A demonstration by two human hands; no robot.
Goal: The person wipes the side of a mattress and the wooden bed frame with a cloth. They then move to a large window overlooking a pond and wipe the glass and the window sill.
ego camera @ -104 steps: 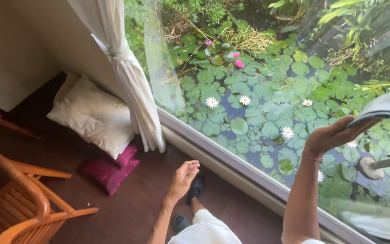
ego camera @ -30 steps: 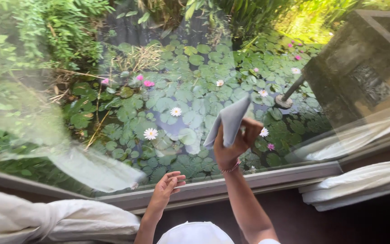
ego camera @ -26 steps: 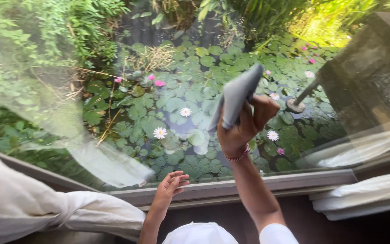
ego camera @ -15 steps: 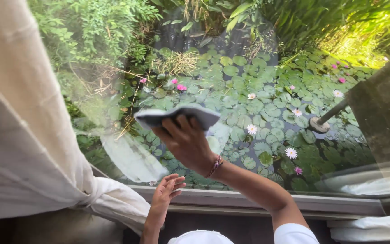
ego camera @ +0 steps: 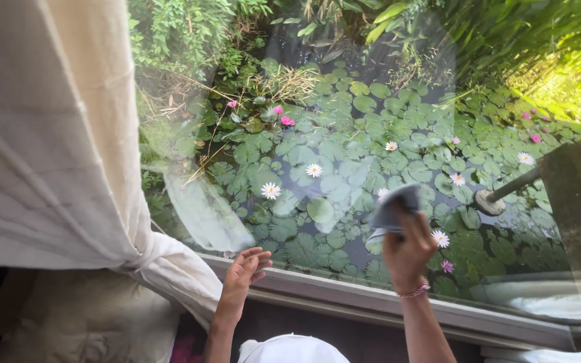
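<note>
My right hand presses a folded grey cloth flat against the lower part of a large window pane; a thin bracelet circles that wrist. My left hand rests with fingers spread at the bottom of the glass, just above the pale window frame, and holds nothing. Through the glass I look down on a pond covered with lily pads and white and pink flowers.
A cream curtain, gathered and tied back, hangs at the left and reaches close to my left hand. A pale cushion lies below it. A dark post with a pipe stands outside at the right.
My right hand has swept the cloth from the upper left of the pane down and to the right. The view has swung left, bringing more curtain in. My left hand stays at the frame.
</note>
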